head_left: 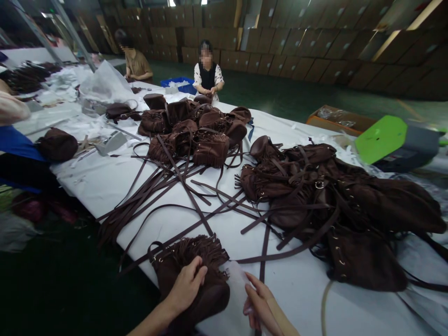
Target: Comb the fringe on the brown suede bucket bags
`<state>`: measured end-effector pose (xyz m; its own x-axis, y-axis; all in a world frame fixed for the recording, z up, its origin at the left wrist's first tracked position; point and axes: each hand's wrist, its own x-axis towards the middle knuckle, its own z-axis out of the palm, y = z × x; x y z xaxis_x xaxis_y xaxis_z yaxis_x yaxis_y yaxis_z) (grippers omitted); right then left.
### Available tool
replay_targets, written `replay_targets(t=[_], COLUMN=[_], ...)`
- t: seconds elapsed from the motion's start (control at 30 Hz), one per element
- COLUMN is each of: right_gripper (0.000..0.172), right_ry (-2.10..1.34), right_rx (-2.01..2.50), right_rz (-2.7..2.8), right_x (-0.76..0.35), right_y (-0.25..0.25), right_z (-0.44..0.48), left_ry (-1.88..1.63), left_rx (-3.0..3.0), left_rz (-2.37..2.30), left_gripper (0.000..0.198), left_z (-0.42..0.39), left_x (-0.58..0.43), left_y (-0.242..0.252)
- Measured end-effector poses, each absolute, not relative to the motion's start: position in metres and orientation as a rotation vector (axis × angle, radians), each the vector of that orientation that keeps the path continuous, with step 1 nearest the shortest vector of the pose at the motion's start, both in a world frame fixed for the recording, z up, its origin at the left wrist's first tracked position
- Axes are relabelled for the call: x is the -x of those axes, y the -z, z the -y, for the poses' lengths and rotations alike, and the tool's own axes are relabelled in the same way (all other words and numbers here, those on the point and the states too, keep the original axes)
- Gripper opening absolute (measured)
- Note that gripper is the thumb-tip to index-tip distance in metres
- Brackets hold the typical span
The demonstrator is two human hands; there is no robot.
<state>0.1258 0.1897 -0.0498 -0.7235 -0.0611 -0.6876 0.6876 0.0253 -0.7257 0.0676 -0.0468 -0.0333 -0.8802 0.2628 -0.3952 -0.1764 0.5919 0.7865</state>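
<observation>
The fringed brown bag (pixel 213 298) lies at the surface's (pixel 297 298) near edge, directly beneath the left hand (pixel 189 282), the nearer one; its bent fingers touch the bag, but whether they grip cannot be told. Just to the bag's right, the right hand (pixel 261 301) pinches a translucent plastic sheet (pixel 236 275).

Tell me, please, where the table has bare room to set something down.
Free table: between the right hand and right bag pile; also left of the loose straps. Crowded: centre, with straps; beyond it, more bags.
</observation>
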Motion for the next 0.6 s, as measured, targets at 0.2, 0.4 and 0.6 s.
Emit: replay_targets(t=[0.2, 0.4, 0.6], right_gripper=[0.067, 0.045, 0.042], right_ry=[1.894, 2.027, 2.213], right_rx=[-0.388, -0.307, -0.324], right_rz=[-1.55, -1.038, -0.814], right_x=[-0.091, -0.087, -0.091], right_y=[0.023, 0.003, -0.009], right_z=[-0.142, -0.117, -0.133], left_ry=[-1.175, -1.463, -2.174], left_rx=[-0.68, -0.299, 0.126], left_rz=[-2.534, -2.344, -1.296], left_gripper=[0.018, 0.007, 0.064], left_z=[0.033, 0.038, 0.053], left_x=[-0.056, -0.023, -0.035], left_y=[-0.017, -0.022, 0.0])
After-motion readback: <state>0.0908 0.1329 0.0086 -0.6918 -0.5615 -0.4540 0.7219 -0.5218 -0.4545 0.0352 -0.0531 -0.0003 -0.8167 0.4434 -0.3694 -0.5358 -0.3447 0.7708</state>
